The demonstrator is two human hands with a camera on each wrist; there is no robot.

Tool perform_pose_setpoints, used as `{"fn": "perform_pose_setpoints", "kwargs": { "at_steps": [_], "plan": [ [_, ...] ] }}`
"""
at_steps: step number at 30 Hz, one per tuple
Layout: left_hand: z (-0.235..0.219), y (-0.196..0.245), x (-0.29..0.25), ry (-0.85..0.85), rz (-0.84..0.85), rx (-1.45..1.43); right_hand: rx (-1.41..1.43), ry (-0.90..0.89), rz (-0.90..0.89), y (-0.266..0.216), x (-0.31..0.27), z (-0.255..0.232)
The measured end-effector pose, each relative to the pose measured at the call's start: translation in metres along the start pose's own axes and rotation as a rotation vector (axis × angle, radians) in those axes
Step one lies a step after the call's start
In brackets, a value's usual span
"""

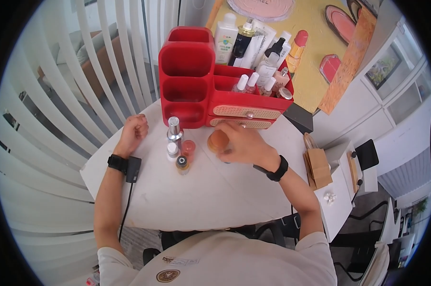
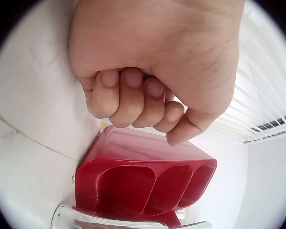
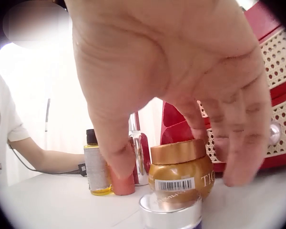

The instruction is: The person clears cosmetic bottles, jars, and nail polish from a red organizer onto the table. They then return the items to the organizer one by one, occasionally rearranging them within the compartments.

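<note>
My left hand [image 1: 133,132] is on the white table's left side, its fingers curled into the palm with nothing visible in them [image 2: 138,81]. My right hand [image 1: 249,145] reaches over a gold jar [image 1: 218,141]. In the right wrist view, the thumb and fingers of this hand [image 3: 176,81] are spread around the gold jar [image 3: 178,167], with a gap between thumb and jar; whether a fingertip touches it I cannot tell. A silver-lidded jar [image 3: 170,205] stands in front of it. Left of the gold jar are a silver pump bottle [image 1: 174,131], a white-capped bottle [image 1: 172,151], a pink bottle [image 1: 188,148] and a black-capped bottle [image 1: 182,165].
Behind the hands stands a red organizer [image 1: 184,78] with open compartments on its left, and drawers and several bottles on its right. White vertical blinds [image 1: 77,62] hang at the left. A brown paper bag [image 1: 319,167] is at the right, beyond the table.
</note>
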State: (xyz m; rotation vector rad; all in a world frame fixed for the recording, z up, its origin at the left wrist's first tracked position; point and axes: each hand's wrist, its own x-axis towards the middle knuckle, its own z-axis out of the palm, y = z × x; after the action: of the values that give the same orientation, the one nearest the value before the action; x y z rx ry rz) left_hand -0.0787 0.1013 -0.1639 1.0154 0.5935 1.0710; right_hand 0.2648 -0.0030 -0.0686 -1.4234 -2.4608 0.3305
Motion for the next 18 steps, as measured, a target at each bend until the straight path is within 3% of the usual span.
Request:
{"fn": "perform_pose_setpoints", "kwargs": {
  "at_steps": [4, 6, 9, 18],
  "plan": [
    [0.0, 0.001, 0.0, 0.007, 0.005, 0.017, -0.014, -0.021, 0.121, 0.013, -0.009, 0.009],
    [0.001, 0.0, 0.0, -0.007, 0.003, 0.014, 0.252, -0.271, 0.204, 0.016, -0.009, 0.005],
    [-0.001, -0.001, 0.0, 0.001, 0.012, 0.021, 0.292, -0.209, 0.184, 0.019, -0.014, 0.009],
    [-0.003, 0.0, 0.0, -0.009, 0.016, 0.015, 0.438, -0.264, 0.198, 0.014, -0.014, 0.012]
  ]
}}
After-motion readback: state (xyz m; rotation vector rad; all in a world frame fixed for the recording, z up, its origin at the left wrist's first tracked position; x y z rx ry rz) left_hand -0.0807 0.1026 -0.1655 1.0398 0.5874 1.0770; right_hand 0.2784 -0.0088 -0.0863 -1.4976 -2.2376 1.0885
